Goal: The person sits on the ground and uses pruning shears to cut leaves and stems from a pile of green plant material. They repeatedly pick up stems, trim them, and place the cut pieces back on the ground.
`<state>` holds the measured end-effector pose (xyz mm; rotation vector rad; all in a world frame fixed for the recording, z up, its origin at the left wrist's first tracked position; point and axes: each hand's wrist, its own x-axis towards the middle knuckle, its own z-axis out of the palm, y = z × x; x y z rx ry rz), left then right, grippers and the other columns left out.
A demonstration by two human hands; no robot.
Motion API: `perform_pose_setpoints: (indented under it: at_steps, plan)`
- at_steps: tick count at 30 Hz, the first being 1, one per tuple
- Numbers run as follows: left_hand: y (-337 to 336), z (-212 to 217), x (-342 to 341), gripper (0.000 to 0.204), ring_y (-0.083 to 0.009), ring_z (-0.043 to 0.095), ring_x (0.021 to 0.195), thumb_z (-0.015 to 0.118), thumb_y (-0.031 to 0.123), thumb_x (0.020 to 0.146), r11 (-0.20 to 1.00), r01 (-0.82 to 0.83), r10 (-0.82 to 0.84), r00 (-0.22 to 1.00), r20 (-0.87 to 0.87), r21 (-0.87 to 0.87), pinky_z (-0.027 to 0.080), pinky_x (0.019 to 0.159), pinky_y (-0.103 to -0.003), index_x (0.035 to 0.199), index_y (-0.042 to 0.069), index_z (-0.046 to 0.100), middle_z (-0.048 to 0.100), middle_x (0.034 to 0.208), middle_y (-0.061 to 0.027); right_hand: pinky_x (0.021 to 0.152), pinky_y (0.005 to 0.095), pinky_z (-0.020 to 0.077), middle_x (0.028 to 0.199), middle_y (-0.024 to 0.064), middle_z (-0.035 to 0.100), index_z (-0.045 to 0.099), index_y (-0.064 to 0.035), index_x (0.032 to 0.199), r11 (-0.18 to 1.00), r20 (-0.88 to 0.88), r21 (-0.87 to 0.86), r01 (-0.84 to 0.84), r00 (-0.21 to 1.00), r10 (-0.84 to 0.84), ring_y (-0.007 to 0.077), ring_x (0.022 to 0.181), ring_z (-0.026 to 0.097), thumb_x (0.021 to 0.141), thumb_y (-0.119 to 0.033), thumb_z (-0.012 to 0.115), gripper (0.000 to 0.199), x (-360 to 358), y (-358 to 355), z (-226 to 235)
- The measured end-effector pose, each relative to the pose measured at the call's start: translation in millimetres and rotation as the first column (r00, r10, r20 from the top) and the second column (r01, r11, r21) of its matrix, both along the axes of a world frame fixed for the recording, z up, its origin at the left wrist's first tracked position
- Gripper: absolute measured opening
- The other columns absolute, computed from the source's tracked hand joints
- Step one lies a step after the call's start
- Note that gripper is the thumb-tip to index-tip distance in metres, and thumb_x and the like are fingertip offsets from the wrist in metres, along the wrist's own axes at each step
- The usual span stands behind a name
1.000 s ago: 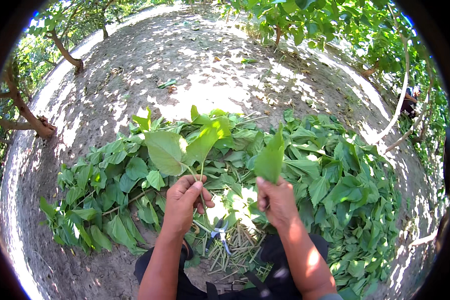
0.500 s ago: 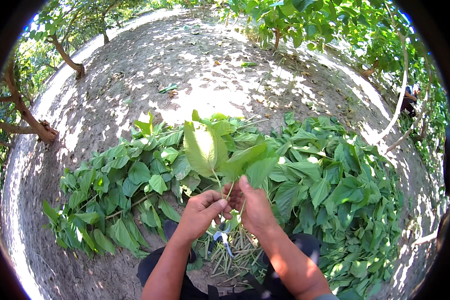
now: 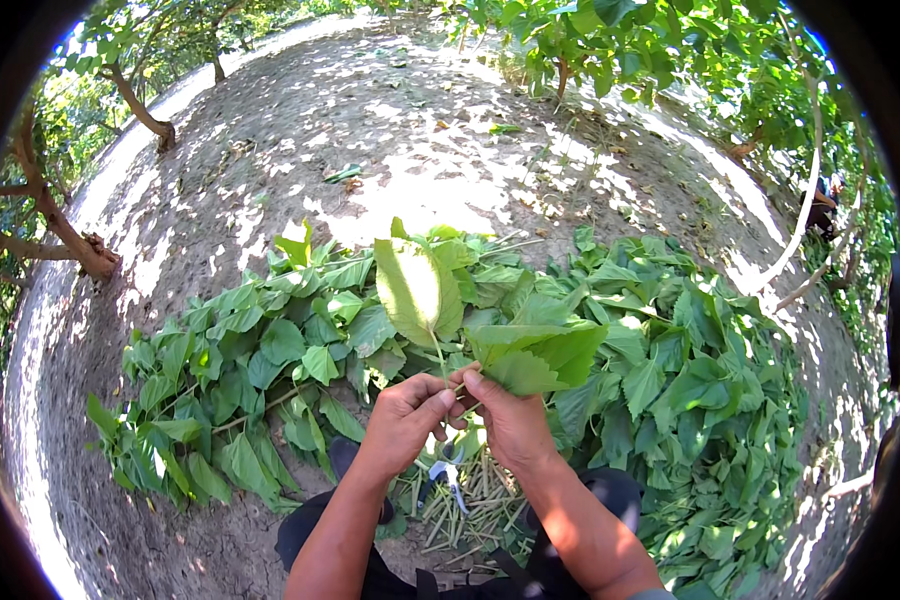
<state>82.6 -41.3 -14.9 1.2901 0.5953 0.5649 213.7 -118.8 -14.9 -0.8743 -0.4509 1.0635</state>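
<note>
The left hand [image 3: 410,415] was closed on a slender green stalk [image 3: 438,350], pinched between thumb and fingers; one broad, toothed leaf [image 3: 415,290] stood upright at its top. The right hand [image 3: 510,420] was closed on a small bunch of leaves [image 3: 535,350], which fanned out to the right above the thumb. The fingertips of both hands met or nearly met; whether the right grip also touched the stalk could not be told.

As to progress, judged from how things lay, the work appeared well under way. Short bare stem pieces [image 3: 475,500] lay in a pile on the near side, between the knees, and a large heap of leaves [image 3: 695,400] spread to the right. To the left, leafy branches [image 3: 230,400] still bore their foliage and appeared not yet stripped. The leaf in the left grip remained on its stalk.

Pruning shears [image 3: 448,480] lay on the stem pile, just below the hands; nothing covered them, though the forearms flanked them closely. The held leaves screened part of the greenery behind. Farther off lay dappled bare soil [image 3: 280,170], with a crooked tree trunk [image 3: 80,250] at far left and a pale, thin trunk [image 3: 808,190] at far right. Beyond the latter, another person [image 3: 822,212] was partly hidden by foliage.
</note>
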Motion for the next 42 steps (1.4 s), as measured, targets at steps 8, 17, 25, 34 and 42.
perform_pose_setpoints:
  at_steps: [8, 17, 25, 34, 42]
  plan:
    - [0.4, 0.7, -0.9, 0.015, -0.0137, 0.065, 0.072, 0.053, 0.007, 0.094, 0.996, 0.0, 0.006, 0.998, -0.066, 0.091, 0.051, 0.057, -0.024, 0.099, -0.005, 0.06, 0.066, 0.082, -0.0086, 0.06, 0.0278, 0.0488, 0.086, 0.0061, 0.063, 0.061, 0.0, 0.097, 0.998, 0.051, 0.0, 0.055, 0.997, -0.055, 0.0152, 0.069, 0.06, 0.089, -0.009, 0.065, 0.013, -2.6, -1.5, 5.2]
    - [-3.4, 6.8, 1.8, 0.02, -0.008, 0.062, 0.07, 0.057, 0.009, 0.092, 0.971, -0.108, 0.159, 0.958, -0.238, 0.215, 0.05, 0.059, -0.024, 0.107, 0.0, 0.066, 0.067, 0.082, -0.0079, 0.078, 0.028, 0.049, 0.096, 0.0032, 0.065, 0.065, -0.0026, 0.102, 0.996, 0.679, 0.06, 0.07, 0.728, -0.093, 0.0144, 0.087, 0.061, 0.079, 0.008, 0.066, 0.025, -14.0, -10.4, -1.6]
    - [5.6, -4.1, 0.8, 0.018, -0.0164, 0.063, 0.068, 0.061, 0.009, 0.088, 0.872, -0.24, 0.338, 0.925, -0.171, 0.426, 0.051, 0.066, -0.028, 0.097, -0.006, 0.063, 0.067, 0.084, -0.0094, 0.082, 0.0318, 0.0496, 0.107, 0.0078, 0.064, 0.061, -0.0025, 0.109, 0.999, 0.732, 0.011, -0.04, 0.681, 0.019, 0.0178, 0.095, 0.062, 0.081, -0.005, 0.07, 0.03, -28.8, -18.7, 1.0]
    - [1.5, 0.3, 0.6, 0.03, -0.0131, 0.066, 0.077, 0.053, 0.004, 0.089, 0.987, -0.109, 0.128, 0.978, -0.163, 0.122, 0.049, 0.055, -0.023, 0.118, -0.003, 0.054, 0.065, 0.082, -0.0067, 0.056, 0.0297, 0.0482, 0.075, 0.0066, 0.061, 0.059, 0.0028, 0.099, 0.98, 0.139, -0.166, 0.107, 0.987, -0.084, 0.0154, 0.062, 0.059, 0.089, -0.005, 0.057, 0.013, 7.2, -5.3, 10.3]
    - [-5.1, 6.5, 0.9, 0.019, -0.0097, 0.063, 0.069, 0.055, 0.011, 0.093, 0.981, 0.009, 0.022, 0.987, -0.157, 0.196, 0.049, 0.058, -0.024, 0.104, -0.003, 0.062, 0.064, 0.079, -0.0053, 0.04, 0.0246, 0.0308, 0.062, 0.0005, 0.053, 0.061, -0.0002, 0.088, 0.979, 0.17, -0.197, 0.043, 0.985, -0.01, 0.0077, 0.043, 0.042, 0.088, -0.012, 0.064, 0.012, 10.8, -7.3, 14.0]
